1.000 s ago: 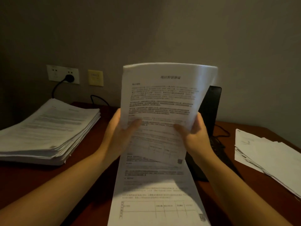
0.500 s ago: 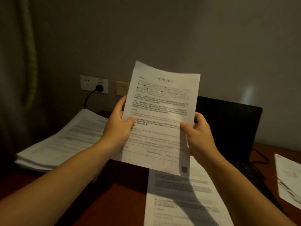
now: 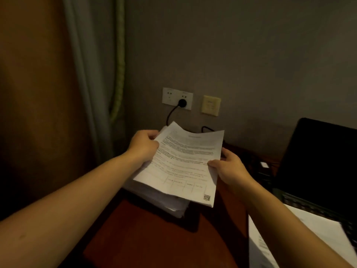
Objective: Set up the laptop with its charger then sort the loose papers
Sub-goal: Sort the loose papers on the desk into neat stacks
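A printed white sheet (image 3: 185, 163) hangs nearly flat just above a thick paper stack (image 3: 160, 198) on the left of the desk. My left hand (image 3: 144, 145) pinches the sheet's far left edge. My right hand (image 3: 229, 169) grips its right edge, thumb on top. The open black laptop (image 3: 316, 163) stands at the right, its screen dark. A black charger plug (image 3: 182, 102) sits in the white wall socket, and its cable runs down behind the sheet. More loose papers (image 3: 318, 235) lie at the lower right, over the laptop's front.
The red-brown desk (image 3: 154, 240) shows bare wood in front of the stack. A curtain (image 3: 87, 93) hangs at the left beside the wall. A yellowish wall plate (image 3: 211, 105) is next to the socket. A small white item (image 3: 264, 164) lies left of the laptop.
My hands carried the sheet from upright in front of me down and left over the stack, tilting it nearly flat. My view swung left, so the laptop now sits at the right edge.
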Available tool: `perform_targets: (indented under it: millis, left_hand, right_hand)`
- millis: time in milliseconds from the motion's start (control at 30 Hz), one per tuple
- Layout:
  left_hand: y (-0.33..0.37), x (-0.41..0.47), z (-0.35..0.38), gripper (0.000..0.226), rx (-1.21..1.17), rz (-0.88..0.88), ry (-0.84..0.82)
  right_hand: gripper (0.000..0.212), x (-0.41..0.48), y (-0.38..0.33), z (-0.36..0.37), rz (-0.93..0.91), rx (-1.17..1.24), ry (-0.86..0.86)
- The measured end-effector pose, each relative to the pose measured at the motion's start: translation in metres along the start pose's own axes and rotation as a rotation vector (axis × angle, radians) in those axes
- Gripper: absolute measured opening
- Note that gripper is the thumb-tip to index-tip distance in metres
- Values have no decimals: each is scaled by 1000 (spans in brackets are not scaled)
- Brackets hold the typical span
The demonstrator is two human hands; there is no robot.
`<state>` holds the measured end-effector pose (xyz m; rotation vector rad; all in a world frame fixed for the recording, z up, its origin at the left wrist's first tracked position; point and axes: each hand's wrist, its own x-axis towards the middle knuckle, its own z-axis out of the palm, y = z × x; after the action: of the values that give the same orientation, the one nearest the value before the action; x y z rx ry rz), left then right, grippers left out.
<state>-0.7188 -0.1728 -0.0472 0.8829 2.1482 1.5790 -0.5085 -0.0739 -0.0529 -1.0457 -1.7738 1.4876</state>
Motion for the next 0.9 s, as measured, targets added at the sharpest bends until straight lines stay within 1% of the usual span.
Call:
perform_targets:
  millis: [67,133,267,300,333,367,400,433,500,633,767,833,900]
  left_hand:
    - [-8,9,-8,50,62,20,13]
    - [-13,16,-14,43,113,43,12]
    - [-19,23,-18,31,218,93,3]
    - [-22,25,-18,31,256,110,9]
    - [-26,25,-18,31,295,119,12]
    - [-30,26,-18,32,337,122,8]
    - [-34,27,-17,33,389,123,-1]
    - [-38,27,-16,34,454,125,-22]
    - [-44,28,-14,35,592,122,-91]
    - [-44,24,-13,40,773,148,-189]
    - [-38,17,-7,51,984,169,-226]
    - [-34,8,3,59,967,217,-232]
    - [-26,-4,16,67,867,295,-226]
  right_hand:
    - [51,4,5,11,21,6,-16]
    - [58,6,9,19,18,-14,2]
    - [80,9,14,25,-63,-175,31]
    - [81,11,15,26,-78,-253,34]
    - [75,13,16,29,-96,-374,46]
    - [65,15,17,31,-110,-527,49]
    - [55,15,17,33,-109,-686,28]
    - [49,15,17,35,-88,-812,-6]
    - [50,15,18,40,-25,-938,-52]
    - [55,16,20,43,-7,-986,-67]
    - [61,15,19,36,-33,-1007,-89]
    - [64,10,19,28,-54,-981,-125]
    - [64,1,19,15,-97,-958,-165]
